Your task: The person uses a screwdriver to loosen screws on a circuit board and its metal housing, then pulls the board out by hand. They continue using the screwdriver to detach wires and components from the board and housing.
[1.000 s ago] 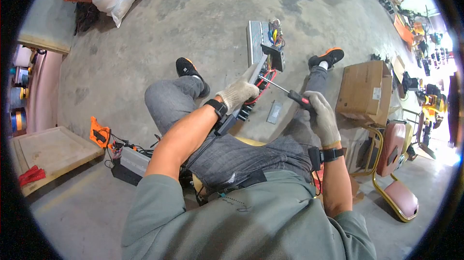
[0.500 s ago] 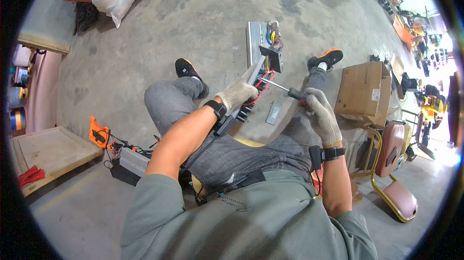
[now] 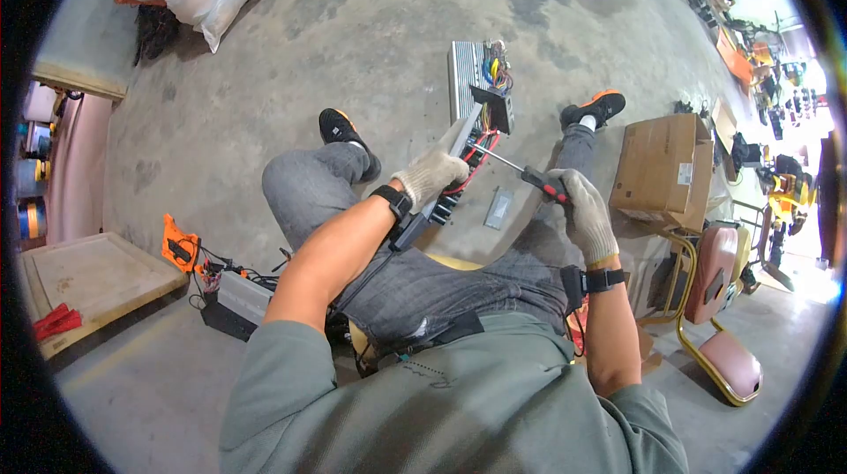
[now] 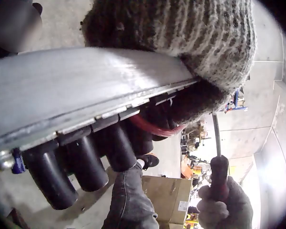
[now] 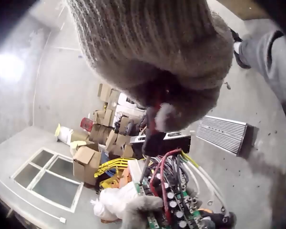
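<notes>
My gloved left hand (image 3: 430, 176) grips a metal-backed circuit board (image 5: 169, 205), held tilted above my lap. Black cylindrical capacitors (image 4: 86, 162) line the edge of its grey metal plate (image 4: 86, 81), and red wires (image 5: 164, 181) loop over the components. In my gloved right hand (image 3: 584, 214) is a screwdriver (image 3: 545, 183) with a red and black handle. Its shaft reaches across to the board, where the tip is hidden among the parts. Just beyond, a black end panel (image 3: 494, 108) adjoins the board's far end.
On the floor ahead lies a finned metal case (image 3: 463, 77) with coloured wires (image 3: 498, 68) beside it. A small metal plate (image 3: 499, 207) lies between my legs. To the right stand a cardboard box (image 3: 662, 165) and a chair (image 3: 710, 276); a second device (image 3: 243, 298) sits at left.
My right hand loosened and shifted round the screwdriver handle, then closed on it again, showing more red now. The shaft stays at the board, which my left hand holds nearly still.
</notes>
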{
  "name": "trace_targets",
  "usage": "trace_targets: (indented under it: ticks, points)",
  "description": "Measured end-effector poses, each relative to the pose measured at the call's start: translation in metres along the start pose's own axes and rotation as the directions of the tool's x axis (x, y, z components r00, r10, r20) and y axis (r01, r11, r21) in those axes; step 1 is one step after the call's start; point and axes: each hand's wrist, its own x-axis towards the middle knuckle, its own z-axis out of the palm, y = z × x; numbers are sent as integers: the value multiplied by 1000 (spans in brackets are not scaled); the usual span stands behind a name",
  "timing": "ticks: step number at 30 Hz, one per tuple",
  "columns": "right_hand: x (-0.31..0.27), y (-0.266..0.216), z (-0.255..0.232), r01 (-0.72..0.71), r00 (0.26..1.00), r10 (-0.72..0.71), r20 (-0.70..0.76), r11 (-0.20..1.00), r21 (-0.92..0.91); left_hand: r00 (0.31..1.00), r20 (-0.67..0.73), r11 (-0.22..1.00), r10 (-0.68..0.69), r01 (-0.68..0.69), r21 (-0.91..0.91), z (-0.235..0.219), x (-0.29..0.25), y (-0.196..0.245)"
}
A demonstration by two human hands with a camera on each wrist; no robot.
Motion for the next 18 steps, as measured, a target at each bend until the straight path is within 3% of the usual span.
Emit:
trace_targets:
  ticks: [2,3,5,6,8,9,10,11,12,13,14,18]
  points:
    - [16,27,-2,228,973,-218,-80,962,151,992,-13,973,-126,126,193,-2,-6,15]
    - [13,25,1,228,973,-218,-79,962,151,992,-14,973,-126,126,192,-2,-4,9]
    - [8,19,8,279,959,-262,-111,942,185,992,75,993,-104,107,-41,-2,4,-6]
    - [4,13,8,279,959,-262,-112,942,185,992,76,993,-104,108,-41,-2,2,-2]
    - [-3,0,8,36,999,-27,-44,976,215,986,63,988,-153,151,36,-2,0,7]
    - [-2,2,4,38,998,-29,-47,976,215,986,65,988,-151,149,37,-2,1,4]
    - [2,8,-2,254,963,-266,-41,949,-185,995,39,994,-96,94,52,-1,2,-2]
    - [7,12,-5,423,881,-468,62,724,-545,999,10,997,-40,40,68,-1,3,-6]
    - [9,16,-3,424,881,-468,65,723,-545,999,7,997,-41,41,67,-1,2,-4]
    - [10,22,-1,375,922,-385,-26,911,-171,999,15,999,-33,33,37,0,1,-1]
    - [11,25,2,280,960,-270,-74,930,237,999,24,1000,-24,24,6,1,0,1]
    - [-3,2,15,195,979,-170,-111,938,285,999,11,998,-48,48,41,-2,11,-26]
